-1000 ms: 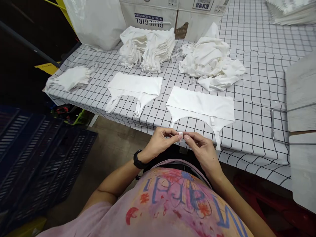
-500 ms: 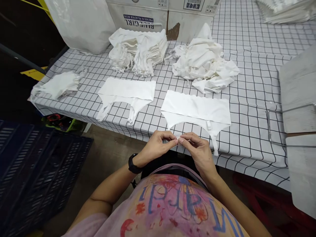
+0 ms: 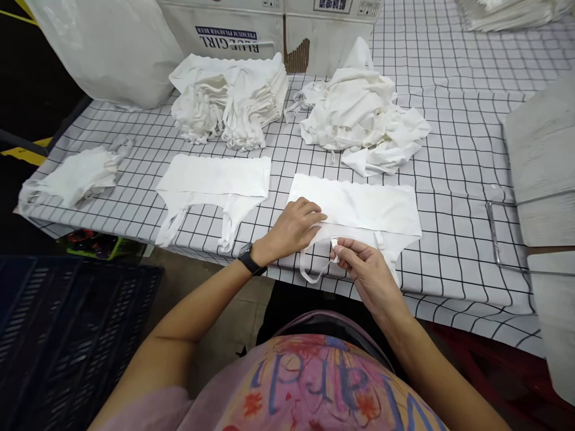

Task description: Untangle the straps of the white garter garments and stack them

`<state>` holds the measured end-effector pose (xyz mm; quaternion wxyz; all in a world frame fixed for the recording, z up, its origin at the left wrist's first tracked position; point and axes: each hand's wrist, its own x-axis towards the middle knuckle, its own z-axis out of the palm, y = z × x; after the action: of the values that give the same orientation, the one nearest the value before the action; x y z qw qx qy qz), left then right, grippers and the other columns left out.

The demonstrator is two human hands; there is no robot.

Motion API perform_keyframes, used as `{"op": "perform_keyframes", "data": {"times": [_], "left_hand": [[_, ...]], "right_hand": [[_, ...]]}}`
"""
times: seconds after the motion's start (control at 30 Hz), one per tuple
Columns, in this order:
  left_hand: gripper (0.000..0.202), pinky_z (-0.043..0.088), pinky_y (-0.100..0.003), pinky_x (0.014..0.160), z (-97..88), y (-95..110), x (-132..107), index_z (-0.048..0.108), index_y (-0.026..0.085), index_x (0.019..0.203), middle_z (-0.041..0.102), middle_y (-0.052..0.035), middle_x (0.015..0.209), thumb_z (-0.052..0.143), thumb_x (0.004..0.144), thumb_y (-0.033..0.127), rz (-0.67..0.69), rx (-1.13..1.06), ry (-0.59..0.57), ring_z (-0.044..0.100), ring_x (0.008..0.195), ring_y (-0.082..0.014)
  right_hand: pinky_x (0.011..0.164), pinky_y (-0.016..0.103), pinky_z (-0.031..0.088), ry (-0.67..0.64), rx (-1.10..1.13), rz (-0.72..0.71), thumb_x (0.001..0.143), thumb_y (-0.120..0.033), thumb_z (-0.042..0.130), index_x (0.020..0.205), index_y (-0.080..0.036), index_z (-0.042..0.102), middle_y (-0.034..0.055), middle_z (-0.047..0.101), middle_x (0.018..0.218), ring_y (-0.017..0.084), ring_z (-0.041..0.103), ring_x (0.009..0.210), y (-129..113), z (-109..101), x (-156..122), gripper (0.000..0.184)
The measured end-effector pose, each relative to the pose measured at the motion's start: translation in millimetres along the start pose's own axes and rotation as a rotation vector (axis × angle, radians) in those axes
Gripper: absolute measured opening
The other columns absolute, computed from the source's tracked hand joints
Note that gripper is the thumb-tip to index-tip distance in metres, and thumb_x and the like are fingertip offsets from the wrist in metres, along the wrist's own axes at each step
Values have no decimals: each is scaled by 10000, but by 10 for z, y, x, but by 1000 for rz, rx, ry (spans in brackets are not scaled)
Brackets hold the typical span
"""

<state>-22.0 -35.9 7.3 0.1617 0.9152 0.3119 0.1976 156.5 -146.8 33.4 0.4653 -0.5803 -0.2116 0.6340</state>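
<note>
A white camisole (image 3: 359, 206) lies flat in front of me, its straps toward the table's near edge. My left hand (image 3: 299, 226) rests on its left side, fingers loosely apart on the cloth near the root of the left strap. Between the thumb and fingers of my right hand (image 3: 359, 257) is the end of that strap (image 3: 314, 278), which hangs in a loop over the edge; a small white piece shows at the fingertips. The right strap is partly hidden behind my right hand. Left of this lies a second white camisole (image 3: 213, 179), also flat, straps down.
Behind are a neat stack of white camisoles (image 3: 238, 84) and a loose heap of white garments (image 3: 354, 114). A small white pile (image 3: 83, 173) lies at left. Cardboard boxes (image 3: 224, 18) and a white plastic bag (image 3: 117, 48) stand at the back; a board with a metal handle (image 3: 539, 179) is right.
Both hands were pinching together at the table edge. My left hand has let go and moved up onto the camisole; my right hand has lifted the strap end slightly.
</note>
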Motion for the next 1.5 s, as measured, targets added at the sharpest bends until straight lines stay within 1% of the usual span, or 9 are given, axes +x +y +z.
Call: {"op": "perform_keyframes", "data": {"times": [0.1,0.2,0.3,0.4,0.53,0.63,0.97,1.13,1.5], "left_hand": [[151,456,-366,839,47,-89,105,704,162,1092,704,-84,1120,586,1004,193,23,39,-70,579,1043,-240],[164,432,-358,820,59,-138,143,696,150,1018,688,-93,1094,539,1026,194,73,72,-86,565,1011,-231],[188,440,-351,818,54,-195,158,692,132,1039,677,-104,1082,505,1019,140,109,77,-85,556,996,-225],[200,459,-335,810,73,-273,179,710,142,1038,672,-94,1048,513,1008,118,96,1,-55,559,956,-208],[172,478,-332,809,146,-371,213,755,190,958,683,-58,975,622,1016,282,24,-228,52,597,899,-179],[148,468,-334,811,189,-396,227,764,201,943,704,-40,929,657,997,288,-3,-320,113,619,896,-174],[172,402,-375,833,195,-331,244,658,195,843,686,-33,852,581,996,198,144,-171,121,588,861,-183],[202,395,-402,863,196,-302,236,635,201,839,660,-41,867,544,1019,207,145,-172,63,567,895,-203],[241,409,-391,857,171,-292,238,621,196,822,649,-42,852,513,1036,211,176,-167,64,555,890,-198]], "right_hand": [[701,279,436,-22,-28,6,705,-457,902,773,-176,783,49,712,798,131,506,718,-70,18,53,313],[653,276,399,-23,-111,7,746,-493,874,692,-165,774,44,681,759,110,445,670,-128,28,89,348],[512,272,256,-18,-141,52,738,-520,870,757,-159,798,16,637,703,66,316,547,-155,52,140,369],[467,278,162,-13,-140,100,739,-520,858,803,-155,806,17,650,676,39,234,466,-168,99,218,375],[438,274,183,-13,-145,98,750,-486,830,758,-144,796,44,674,645,36,252,426,-194,165,363,344],[420,266,165,-29,-137,111,748,-463,813,738,-146,786,39,660,636,30,252,412,-219,194,475,319],[415,261,128,-21,-147,102,726,-385,806,565,-167,674,14,572,647,46,263,486,-280,218,623,302],[424,271,116,-24,-181,116,722,-391,813,530,-173,638,-4,518,590,47,238,477,-323,190,636,338],[403,266,90,-17,-187,156,682,-348,791,483,-185,589,-17,491,531,32,203,434,-343,173,675,327]]}}
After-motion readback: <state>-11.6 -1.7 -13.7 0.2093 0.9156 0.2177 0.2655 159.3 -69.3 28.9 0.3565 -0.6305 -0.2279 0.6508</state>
